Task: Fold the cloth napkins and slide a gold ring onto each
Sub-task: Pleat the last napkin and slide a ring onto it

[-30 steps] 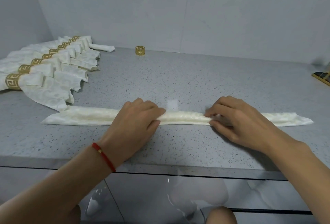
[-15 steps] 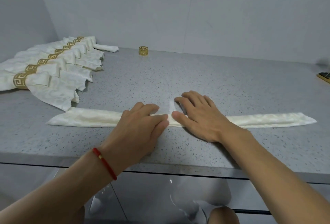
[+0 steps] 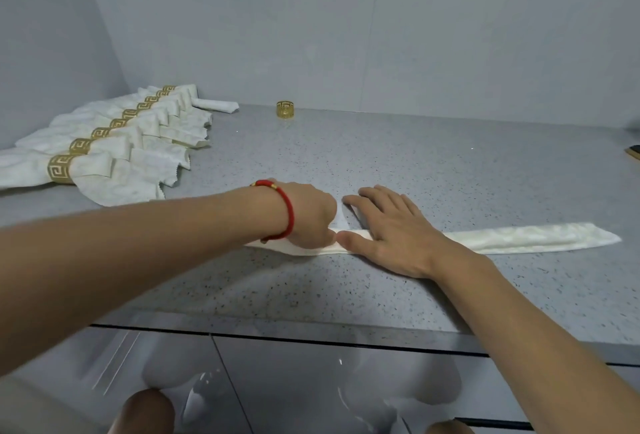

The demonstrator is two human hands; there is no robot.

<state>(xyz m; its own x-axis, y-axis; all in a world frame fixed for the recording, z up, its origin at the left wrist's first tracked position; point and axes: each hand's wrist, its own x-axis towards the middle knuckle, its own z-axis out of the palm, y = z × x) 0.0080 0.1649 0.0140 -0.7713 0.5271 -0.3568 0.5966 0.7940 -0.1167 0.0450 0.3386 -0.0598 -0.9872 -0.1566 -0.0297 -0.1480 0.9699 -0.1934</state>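
On napkin (image 3: 519, 239): both hands, no writing.

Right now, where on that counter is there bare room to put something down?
Bare counter lies between the loose ring and the napkin strip, and along the front edge near the arms. The back left is crowded with ringed napkins. The left hand and right hand fill the middle.

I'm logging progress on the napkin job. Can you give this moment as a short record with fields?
napkin in work: folded strip lying flat on the counter
left hand: grips the strip's middle
right hand: pressed flat on the strip
loose gold ring: upright near the back wall
finished napkins: ringed, in a row far left
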